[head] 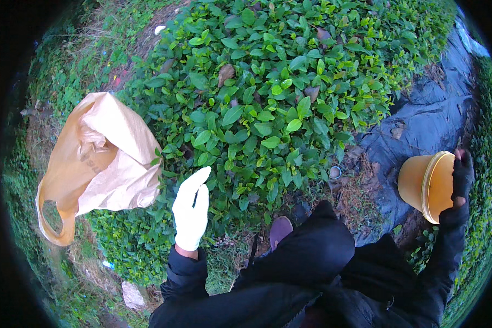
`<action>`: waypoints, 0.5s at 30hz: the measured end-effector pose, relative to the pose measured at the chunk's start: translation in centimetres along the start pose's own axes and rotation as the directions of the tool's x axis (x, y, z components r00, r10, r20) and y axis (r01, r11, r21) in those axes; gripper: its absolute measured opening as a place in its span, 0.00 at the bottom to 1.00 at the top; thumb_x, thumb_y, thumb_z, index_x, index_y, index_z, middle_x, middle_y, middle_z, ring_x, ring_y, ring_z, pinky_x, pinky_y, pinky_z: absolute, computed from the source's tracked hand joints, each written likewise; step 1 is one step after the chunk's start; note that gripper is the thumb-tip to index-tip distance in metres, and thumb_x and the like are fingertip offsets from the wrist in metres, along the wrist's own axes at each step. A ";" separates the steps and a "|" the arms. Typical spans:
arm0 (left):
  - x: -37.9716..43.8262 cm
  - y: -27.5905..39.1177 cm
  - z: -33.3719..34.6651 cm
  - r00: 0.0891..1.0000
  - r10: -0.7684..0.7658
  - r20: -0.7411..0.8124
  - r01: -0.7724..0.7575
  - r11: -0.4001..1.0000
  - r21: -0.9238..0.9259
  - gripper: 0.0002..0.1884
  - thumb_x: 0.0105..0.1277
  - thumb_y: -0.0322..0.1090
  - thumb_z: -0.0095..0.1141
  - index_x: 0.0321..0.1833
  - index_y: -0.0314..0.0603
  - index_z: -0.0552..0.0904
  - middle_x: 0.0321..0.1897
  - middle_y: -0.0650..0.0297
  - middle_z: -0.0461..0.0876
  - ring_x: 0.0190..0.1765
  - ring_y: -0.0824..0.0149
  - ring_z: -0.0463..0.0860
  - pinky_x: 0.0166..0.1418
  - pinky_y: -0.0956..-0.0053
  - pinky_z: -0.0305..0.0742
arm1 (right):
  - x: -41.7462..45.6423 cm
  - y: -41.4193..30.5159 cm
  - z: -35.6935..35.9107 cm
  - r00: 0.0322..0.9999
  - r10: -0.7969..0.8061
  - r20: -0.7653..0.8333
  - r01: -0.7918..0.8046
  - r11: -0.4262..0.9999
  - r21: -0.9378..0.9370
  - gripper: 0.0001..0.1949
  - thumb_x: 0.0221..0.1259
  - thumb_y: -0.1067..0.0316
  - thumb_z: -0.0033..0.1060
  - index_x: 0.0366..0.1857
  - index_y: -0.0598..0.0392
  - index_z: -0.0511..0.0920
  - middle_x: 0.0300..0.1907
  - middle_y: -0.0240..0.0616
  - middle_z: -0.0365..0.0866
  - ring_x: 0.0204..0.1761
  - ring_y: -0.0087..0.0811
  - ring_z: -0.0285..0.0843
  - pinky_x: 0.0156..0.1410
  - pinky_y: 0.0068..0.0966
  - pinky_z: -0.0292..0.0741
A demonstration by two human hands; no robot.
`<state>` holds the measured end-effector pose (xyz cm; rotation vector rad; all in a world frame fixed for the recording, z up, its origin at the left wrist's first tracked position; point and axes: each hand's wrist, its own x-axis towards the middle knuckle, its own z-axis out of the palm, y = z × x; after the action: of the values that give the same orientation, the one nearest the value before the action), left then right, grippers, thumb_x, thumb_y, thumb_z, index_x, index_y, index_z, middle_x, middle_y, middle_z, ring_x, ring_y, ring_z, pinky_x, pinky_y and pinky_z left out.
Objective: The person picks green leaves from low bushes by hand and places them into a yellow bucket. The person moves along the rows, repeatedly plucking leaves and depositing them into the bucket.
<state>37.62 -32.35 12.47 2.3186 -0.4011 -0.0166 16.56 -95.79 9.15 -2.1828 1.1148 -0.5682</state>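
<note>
My left hand (pixel 192 211), in a white glove, hovers over or rests against the near edge of a leafy green bush (pixel 266 123). Its fingers are straight and the thumb stands a little apart, with nothing visible between them. On the bush's left side slumps a tan plastic bag (pixel 123 164) with a cut-out handle and faint writing; its mouth gapes and no contents can be made out. At far right my right hand (pixel 462 174), in a dark glove with bare fingertips, grips the rim of a tilted yellow plastic bucket (pixel 412 184). Little of the bucket's inside shows.
Black plastic sheeting (pixel 426 110) covers the ground along the right. A small round cup-like object (pixel 335 172) lies by the bush. My shoe (pixel 280 230) is close to the stems. Lower left are a pale stone (pixel 133 295) and weeds; another hedge (pixel 481 238) runs along the right.
</note>
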 end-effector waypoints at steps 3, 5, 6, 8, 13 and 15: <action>-2.2 -0.7 1.0 0.988 0.014 0.152 -0.046 0.978 0.206 0.23 0.62 0.27 0.58 0.62 0.43 0.77 0.62 0.55 0.76 0.66 0.58 0.73 0.71 0.66 0.64 | -7.7 -14.3 6.7 0.806 -0.164 0.569 -0.131 0.888 0.441 0.02 0.63 0.69 0.60 0.34 0.53 0.78 0.27 0.25 0.74 0.29 0.18 0.68 0.35 0.19 0.66; -3.5 -2.0 1.4 0.984 -0.013 0.176 -0.037 0.960 0.278 0.27 0.61 0.30 0.60 0.66 0.45 0.74 0.67 0.54 0.70 0.69 0.55 0.68 0.73 0.64 0.61 | -12.4 -21.0 12.4 0.318 -0.533 0.784 0.064 0.837 0.543 0.08 0.59 0.67 0.68 0.38 0.57 0.82 0.36 0.35 0.84 0.37 0.27 0.82 0.42 0.25 0.76; -4.0 -2.5 1.2 0.988 -0.028 0.154 -0.019 0.955 0.295 0.25 0.62 0.32 0.60 0.65 0.45 0.75 0.66 0.54 0.71 0.68 0.53 0.69 0.72 0.63 0.62 | -14.7 -22.2 16.3 0.091 -0.722 0.686 0.193 0.688 0.699 0.11 0.59 0.64 0.69 0.42 0.56 0.82 0.40 0.40 0.85 0.42 0.34 0.85 0.47 0.30 0.78; -3.9 -3.5 1.1 0.994 -0.023 0.105 -0.009 0.956 0.293 0.22 0.64 0.33 0.59 0.62 0.45 0.76 0.64 0.54 0.72 0.67 0.53 0.70 0.71 0.62 0.63 | -20.5 -23.4 21.7 0.101 -0.776 0.623 0.212 0.628 0.749 0.10 0.62 0.62 0.63 0.42 0.54 0.81 0.39 0.41 0.83 0.42 0.41 0.83 0.46 0.34 0.78; -2.9 -6.0 0.9 0.999 0.000 0.034 -0.010 0.960 0.279 0.16 0.67 0.33 0.54 0.58 0.44 0.79 0.61 0.55 0.76 0.65 0.55 0.73 0.69 0.65 0.66 | -26.9 -23.7 29.9 0.356 -0.791 0.498 0.545 0.608 0.577 0.11 0.59 0.64 0.63 0.43 0.53 0.80 0.36 0.42 0.77 0.37 0.45 0.79 0.42 0.37 0.77; -3.1 -6.8 0.4 1.000 -0.011 0.029 0.002 0.953 0.302 0.16 0.68 0.34 0.54 0.58 0.46 0.79 0.60 0.55 0.77 0.63 0.55 0.75 0.68 0.65 0.67 | -28.6 -25.0 30.7 0.334 -0.829 0.448 0.562 0.557 0.612 0.10 0.59 0.66 0.63 0.43 0.53 0.80 0.36 0.42 0.76 0.38 0.46 0.78 0.42 0.38 0.76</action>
<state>36.54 -27.31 7.12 2.6246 -0.4367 0.0074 33.70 -50.67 1.56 -2.1407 -0.4395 -0.1687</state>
